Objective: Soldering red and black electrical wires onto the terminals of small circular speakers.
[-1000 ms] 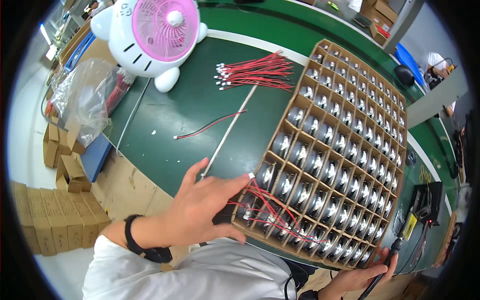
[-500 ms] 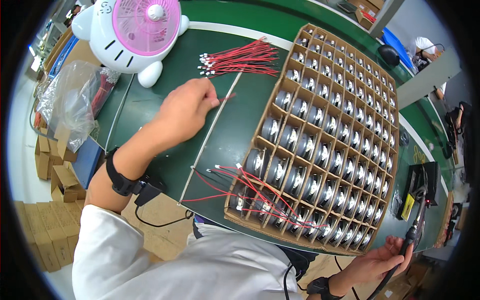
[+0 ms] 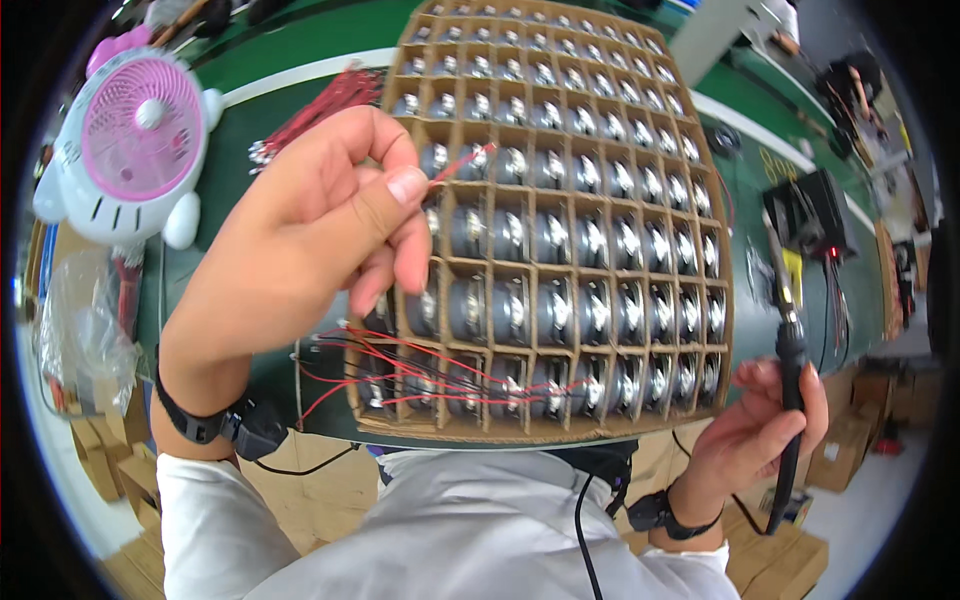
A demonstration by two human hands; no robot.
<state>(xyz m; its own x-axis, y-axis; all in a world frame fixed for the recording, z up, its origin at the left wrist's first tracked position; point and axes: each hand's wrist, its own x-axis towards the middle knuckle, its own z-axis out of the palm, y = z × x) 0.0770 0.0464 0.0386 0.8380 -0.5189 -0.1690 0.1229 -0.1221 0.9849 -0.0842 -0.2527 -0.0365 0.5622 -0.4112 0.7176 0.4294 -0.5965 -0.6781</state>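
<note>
My left hand [image 3: 290,225] is over the left part of a cardboard tray [image 3: 540,434], thumb and forefinger pinching a thin red wire [image 3: 466,162]. The wire's free end points up to the right; the rest is hidden by my fingers. Round grey-and-silver parts [image 3: 512,308] stand on edge in the tray's divided cells. Several red and black wires [image 3: 440,352] with white connectors lie across its front left cells. Beyond the tray's right edge, my right hand [image 3: 755,425] grips a soldering iron [image 3: 790,345] by its black handle, tip upward.
A bundle of red wires [image 3: 325,105] lies on the green table behind my left hand. A white-and-pink fan [image 3: 150,112] stands at the far left, above a clear plastic bag [image 3: 85,320]. At right sits a black box [image 3: 815,215] with a red light. Cardboard boxes [image 3: 850,415] stand below.
My left hand has moved right, from near the wire bundle to over the tray, carrying the red wire. The view has turned right; the soldering iron now shows more fully in my right hand.
</note>
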